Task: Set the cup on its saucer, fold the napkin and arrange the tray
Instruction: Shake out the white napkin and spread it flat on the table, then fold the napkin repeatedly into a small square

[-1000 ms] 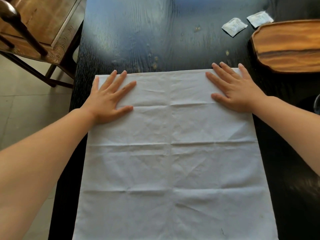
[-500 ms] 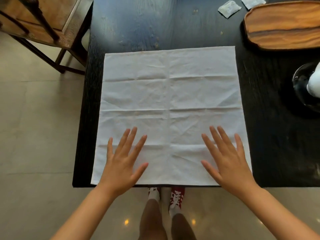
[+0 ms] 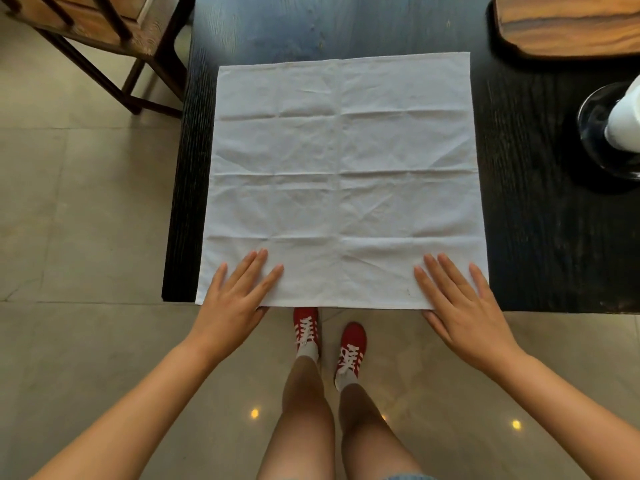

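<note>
white napkin (image 3: 343, 181) lies flat at the desk's (image 3: 540, 237) near edge under the flat, spread left hand (image 3: 235, 299) and right hand (image 3: 460, 303), so a careless lift could drag it off.

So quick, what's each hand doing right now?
Left hand: open, fingers flat on the white napkin.
Right hand: open, flat on the napkin's near edge.

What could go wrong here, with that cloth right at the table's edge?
The napkin reaches the near table edge, where both hands rest flat: left hand, right hand. A careless pull might slide it off. Its creases could make the fold crooked. The cup stands close on the right; a swinging elbow might knock it.
</note>
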Motion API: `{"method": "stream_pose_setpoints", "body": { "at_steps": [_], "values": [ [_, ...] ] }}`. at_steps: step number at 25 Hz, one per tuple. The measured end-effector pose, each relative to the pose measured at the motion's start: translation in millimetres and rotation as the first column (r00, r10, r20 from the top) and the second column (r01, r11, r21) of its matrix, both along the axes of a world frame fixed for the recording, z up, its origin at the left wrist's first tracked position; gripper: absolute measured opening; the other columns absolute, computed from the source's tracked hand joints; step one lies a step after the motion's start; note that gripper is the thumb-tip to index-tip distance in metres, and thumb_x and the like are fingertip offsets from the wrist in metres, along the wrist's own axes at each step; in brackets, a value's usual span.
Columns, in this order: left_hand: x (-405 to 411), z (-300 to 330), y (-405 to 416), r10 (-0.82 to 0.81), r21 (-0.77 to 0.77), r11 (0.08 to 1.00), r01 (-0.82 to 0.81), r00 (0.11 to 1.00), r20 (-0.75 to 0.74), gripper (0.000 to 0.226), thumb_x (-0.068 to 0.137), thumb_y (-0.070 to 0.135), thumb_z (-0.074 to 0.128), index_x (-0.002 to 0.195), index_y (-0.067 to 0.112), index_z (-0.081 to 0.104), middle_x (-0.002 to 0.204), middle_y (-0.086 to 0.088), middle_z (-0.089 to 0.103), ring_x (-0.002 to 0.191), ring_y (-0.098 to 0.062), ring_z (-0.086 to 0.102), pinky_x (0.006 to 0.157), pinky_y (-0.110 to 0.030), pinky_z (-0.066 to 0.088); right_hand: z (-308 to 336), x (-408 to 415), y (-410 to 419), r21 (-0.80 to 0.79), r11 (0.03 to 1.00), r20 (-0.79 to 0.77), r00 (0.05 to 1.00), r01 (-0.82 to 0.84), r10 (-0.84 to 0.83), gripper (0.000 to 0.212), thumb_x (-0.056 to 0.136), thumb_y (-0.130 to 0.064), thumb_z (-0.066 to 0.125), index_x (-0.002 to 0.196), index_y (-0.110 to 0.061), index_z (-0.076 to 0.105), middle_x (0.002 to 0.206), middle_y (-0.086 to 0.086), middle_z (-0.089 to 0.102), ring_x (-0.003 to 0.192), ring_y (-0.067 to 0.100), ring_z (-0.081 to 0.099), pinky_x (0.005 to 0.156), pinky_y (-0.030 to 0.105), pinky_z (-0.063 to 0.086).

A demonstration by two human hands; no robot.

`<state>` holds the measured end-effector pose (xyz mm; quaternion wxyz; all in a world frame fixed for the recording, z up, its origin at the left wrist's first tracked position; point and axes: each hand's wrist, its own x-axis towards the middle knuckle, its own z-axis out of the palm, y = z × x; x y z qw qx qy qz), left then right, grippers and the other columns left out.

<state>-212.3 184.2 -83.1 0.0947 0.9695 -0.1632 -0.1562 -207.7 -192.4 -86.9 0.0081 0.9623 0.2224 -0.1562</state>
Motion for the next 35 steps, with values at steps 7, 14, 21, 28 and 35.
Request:
{"method": "stream_pose_setpoints", "body": {
  "at_steps": [7,14,21,28,35],
  "values": [
    [-10,2,0,0.008,-0.1,0.995,0.003,0.994,0.11,0.066,0.073,0.004,0.072,0.133,0.012,0.045,0.141,-0.017,0.044,0.132,-0.026,0.033,0.101,-0.053,0.038,4,-9,-4,0.256,0.966,0.209,0.978,-0.041,-0.014,0.044,0.086,-0.022,0.046,0.129,-0.011,0.051,0.139,0.014,0.047,0.132,0.029,0.038,0.105,0.054,0.03],
    [-7,8,9,0.034,-0.232,0.973,0.008,0.984,0.175,0.024,0.087,0.019,0.05,0.093,0.005,0.069,0.109,-0.007,0.069,0.111,-0.023,0.06,0.082,-0.033,0.054,16,0,-8,0.312,0.939,0.265,0.962,-0.146,0.062,0.033,0.094,-0.025,0.04,0.09,-0.008,0.069,0.115,0.015,0.067,0.115,0.035,0.056,0.094,0.051,0.046],
    [9,38,17,0.105,-0.265,0.956,-0.129,0.989,-0.104,0.01,0.085,0.02,0.065,0.089,0.019,0.075,0.106,0.008,0.071,0.108,-0.001,0.057,0.081,-0.034,0.057,47,6,-3,0.382,0.922,-0.009,0.998,0.057,-0.059,0.012,0.085,-0.016,0.061,0.081,-0.011,0.071,0.098,0.005,0.074,0.104,0.032,0.064,0.066,0.045,0.059],
    [79,91,23,0.171,-0.296,0.907,-0.3,0.904,-0.392,0.026,0.081,0.018,0.069,0.081,0.044,0.063,0.074,0.036,0.064,0.084,0.017,0.059,0.074,-0.001,0.043,100,66,-9,0.421,0.85,-0.353,0.92,0.318,-0.169,0.014,0.084,-0.018,0.064,0.095,-0.014,0.073,0.089,-0.004,0.072,0.085,0.014,0.066,0.079,0.035,0.053],
    [206,117,16,0.161,-0.29,0.94,-0.179,0.983,-0.085,0.018,0.083,0.012,0.066,0.1,0.01,0.071,0.088,0.002,0.065,0.08,-0.009,0.059,0.077,-0.021,0.04,125,187,6,0.471,0.817,-0.163,0.943,0.333,-0.291,0.011,0.082,-0.015,0.064,0.093,-0.013,0.067,0.086,0.004,0.068,0.084,0.02,0.063,0.078,0.039,0.053]
  ]
}}
